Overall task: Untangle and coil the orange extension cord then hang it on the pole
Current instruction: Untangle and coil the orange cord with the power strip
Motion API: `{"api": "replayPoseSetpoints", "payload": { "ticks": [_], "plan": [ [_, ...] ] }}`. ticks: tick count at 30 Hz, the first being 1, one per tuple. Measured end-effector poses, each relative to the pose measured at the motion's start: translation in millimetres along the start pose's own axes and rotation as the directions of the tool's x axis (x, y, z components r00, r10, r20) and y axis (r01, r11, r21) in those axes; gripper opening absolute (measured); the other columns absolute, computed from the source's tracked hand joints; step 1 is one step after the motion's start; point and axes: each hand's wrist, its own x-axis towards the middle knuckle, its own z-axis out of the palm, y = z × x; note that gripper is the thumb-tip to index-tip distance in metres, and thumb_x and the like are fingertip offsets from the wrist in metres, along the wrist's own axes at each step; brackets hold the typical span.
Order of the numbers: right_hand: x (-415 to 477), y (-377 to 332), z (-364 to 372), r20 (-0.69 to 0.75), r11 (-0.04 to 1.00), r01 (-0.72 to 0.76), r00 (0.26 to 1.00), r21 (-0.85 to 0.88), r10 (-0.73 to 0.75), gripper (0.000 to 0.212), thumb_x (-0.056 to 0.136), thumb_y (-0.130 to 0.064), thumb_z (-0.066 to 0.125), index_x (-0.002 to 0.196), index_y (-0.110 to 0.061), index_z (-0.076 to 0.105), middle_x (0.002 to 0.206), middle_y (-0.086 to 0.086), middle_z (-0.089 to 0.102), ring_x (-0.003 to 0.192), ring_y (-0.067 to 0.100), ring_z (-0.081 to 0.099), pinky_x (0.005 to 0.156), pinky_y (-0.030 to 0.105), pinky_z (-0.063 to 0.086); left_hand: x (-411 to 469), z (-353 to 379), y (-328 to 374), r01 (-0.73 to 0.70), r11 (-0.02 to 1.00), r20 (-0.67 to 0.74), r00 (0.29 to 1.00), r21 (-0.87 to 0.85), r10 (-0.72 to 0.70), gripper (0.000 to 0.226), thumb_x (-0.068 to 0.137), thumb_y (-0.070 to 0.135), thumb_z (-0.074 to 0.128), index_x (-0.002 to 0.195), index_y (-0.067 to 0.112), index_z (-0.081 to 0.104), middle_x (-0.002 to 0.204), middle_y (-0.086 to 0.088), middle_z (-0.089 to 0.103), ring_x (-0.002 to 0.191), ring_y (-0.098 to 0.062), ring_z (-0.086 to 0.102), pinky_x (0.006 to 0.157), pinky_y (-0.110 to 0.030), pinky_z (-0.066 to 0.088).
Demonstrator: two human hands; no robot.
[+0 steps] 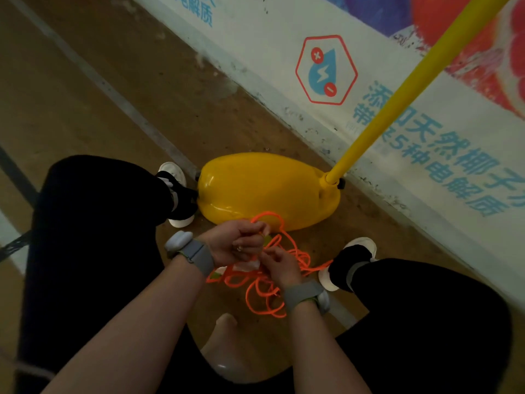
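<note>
pale rounded object (224, 354): nearest to the camera, between the 2 black-clad legs; what it is cannot be told.
orange extension cord (264, 294): a loose tangle of loops on the floor between the 2 shoes, below both hands. 1 strand runs toward the right shoe. It is neither coiled nor on the pole.
right hand (281, 265): fingers curled, pinching strands of the cord just above the tangle; a grey strap is round the wrist.
left hand (241, 243): fingers curled round the cord, holding a loop that rises in front of the base's near edge; a grey strap is round this wrist too.
left shoe (177, 194): black with a white sole, against the near-left end of the base.
right shoe (349, 263): the same kind, just beside the tangle's right side.
yellow base (255, 189): a smooth moulded hollow-looking body on the floor, just beyond the hands; its contents cannot be seen.
yellow pole (397, 100): seated in a collar at the base's far-right end, running to the upper right.
floor (113, 95): brown, crossed by a grey line.
wall banner (426, 143): white with blue Chinese characters and a red hexagon round a blue drop, behind the pole.
</note>
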Motion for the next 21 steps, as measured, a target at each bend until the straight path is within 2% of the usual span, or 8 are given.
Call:
{"api": "replayPoseSetpoints", "payload": {
  "ticks": [3,6,10,12,14,17,19,21],
  "plan": [
    [-2.8,3.1,0.8,0.034,0.958,-0.088,0.996,0.274,0.082,0.009,0.090,-0.009,0.059,0.088,-0.015,0.065,0.068,-0.003,0.061,0.052,-0.001,0.053,0.046,0.014,0.038,-2.6,-0.6,0.8,0.038,0.997,0.116,0.993,-0.067,-0.030,0.019,0.090,0.028,0.058,0.088,0.010,0.051,0.038,0.008,0.035,0.039,-0.004,0.024,0.042,-0.020,0.010],
    [-8.2,9.5,-4.5,0.186,0.798,-0.315,0.949,0.514,0.255,0.007,0.081,-0.015,0.063,0.085,-0.018,0.067,0.068,-0.005,0.065,0.053,0.005,0.052,0.046,0.017,0.030,-2.6,0.6,2.6,0.022,0.990,0.191,0.982,-0.137,0.004,0.018,0.091,0.027,0.060,0.086,0.010,0.056,0.039,0.006,0.028,0.042,-0.007,0.017,0.041,-0.019,0.016],
    [-7.6,15.8,-8.1,0.209,0.612,-0.480,0.862,0.629,0.461,0.006,0.081,-0.017,0.064,0.077,-0.013,0.063,0.054,0.000,0.060,0.057,0.010,0.046,0.053,0.019,0.031,-4.7,-2.7,5.2,-0.012,0.980,0.222,0.973,-0.199,0.057,0.018,0.096,0.025,0.050,0.087,0.010,0.055,0.042,0.006,0.026,0.045,-0.007,0.020,0.043,-0.019,0.018],
    [-7.8,15.1,-9.1,0.168,0.595,-0.497,0.837,0.631,0.521,0.018,0.087,-0.017,0.062,0.069,-0.012,0.061,0.045,-0.001,0.056,0.056,0.009,0.041,0.050,0.019,0.032,-5.3,-2.9,4.1,-0.017,0.977,0.215,0.975,-0.214,0.064,0.017,0.095,0.024,0.051,0.087,0.009,0.054,0.042,0.005,0.026,0.045,-0.008,0.021,0.043,-0.020,0.019],
    [-1.9,14.4,-8.2,0.074,0.719,-0.395,0.898,0.571,0.434,0.025,0.086,-0.016,0.064,0.062,-0.013,0.067,0.048,0.000,0.059,0.051,0.009,0.048,0.043,0.016,0.035,-3.1,-1.1,0.5,-0.021,0.971,0.200,0.977,-0.239,0.070,0.017,0.095,0.024,0.050,0.087,0.009,0.053,0.041,0.004,0.026,0.044,-0.008,0.022,0.043,-0.020,0.018],
    [2.8,8.6,-2.9,-0.103,0.955,-0.132,0.981,0.265,0.164,0.018,0.085,-0.015,0.067,0.071,-0.021,0.076,0.081,0.011,0.070,0.081,0.025,0.063,0.071,0.035,0.049,2.5,-0.7,-3.1,-0.105,0.948,0.100,0.985,-0.301,0.140,0.024,0.099,0.024,0.036,0.090,0.008,0.050,0.041,0.004,0.035,0.044,-0.009,0.027,0.046,-0.021,0.019],
    [3.5,2.2,-2.4,-0.230,0.997,0.018,0.973,0.072,-0.001,0.012,0.086,-0.011,0.065,0.094,-0.015,0.073,0.096,0.014,0.068,0.092,0.026,0.061,0.082,0.037,0.049,5.7,-1.5,-4.4,-0.195,0.922,-0.004,0.979,-0.336,0.205,0.026,0.100,0.024,0.032,0.090,0.008,0.049,0.044,0.003,0.036,0.045,-0.009,0.030,0.047,-0.021,0.021],
    [2.3,-6.5,0.1,-0.239,0.962,0.207,0.940,-0.176,-0.245,0.023,0.089,-0.015,0.057,0.106,-0.009,0.070,0.104,0.016,0.066,0.096,0.026,0.060,0.087,0.037,0.049,8.6,-2.6,-6.3,-0.273,0.886,-0.117,0.962,-0.376,0.247,0.024,0.097,0.025,0.033,0.088,0.009,0.048,0.043,0.002,0.035,0.044,-0.010,0.029,0.047,-0.021,0.024]
  ]
}}
